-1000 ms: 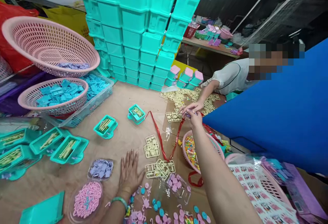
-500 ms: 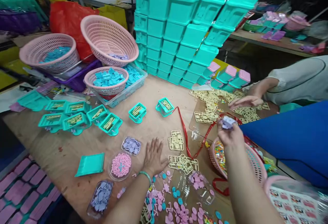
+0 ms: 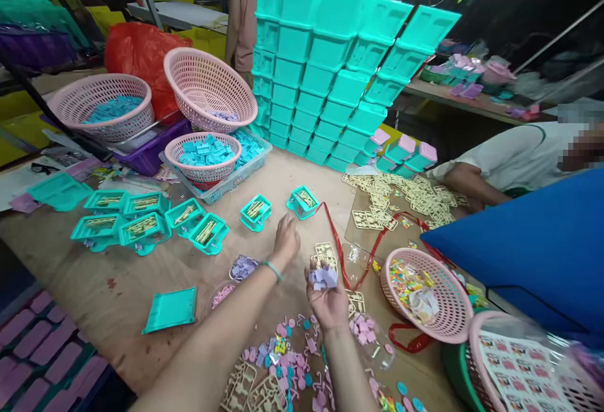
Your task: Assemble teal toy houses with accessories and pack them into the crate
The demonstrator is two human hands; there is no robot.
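Observation:
My right hand [image 3: 328,295] is raised over the table, fingers closed round a small bunch of lilac plastic pieces [image 3: 323,277]. My left hand [image 3: 285,239], with a green bangle at the wrist, reaches forward over the wood toward two small teal trays [image 3: 255,211] holding cream parts; its fingers are curled and nothing shows in them. A clear dish of lilac pieces [image 3: 243,267] lies just left of that wrist. Cream part frames [image 3: 325,253] lie between my hands. Loose pink and blue bits [image 3: 292,355] are scattered under my forearms.
A tall stack of teal boxes [image 3: 330,66] stands at the back. Pink baskets [image 3: 207,88] with blue pieces sit at the left. A row of teal trays [image 3: 141,223] lines the left side. A pink basket of coloured beads [image 3: 419,292] is right, near a blue board [image 3: 533,255]. Another person's arm [image 3: 472,182] rests among cream frames.
My right hand has pulled back from the far cream frames to the near middle, still holding lilac pieces. My left hand lifted off the table and moved forward. The other person's hand withdrew.

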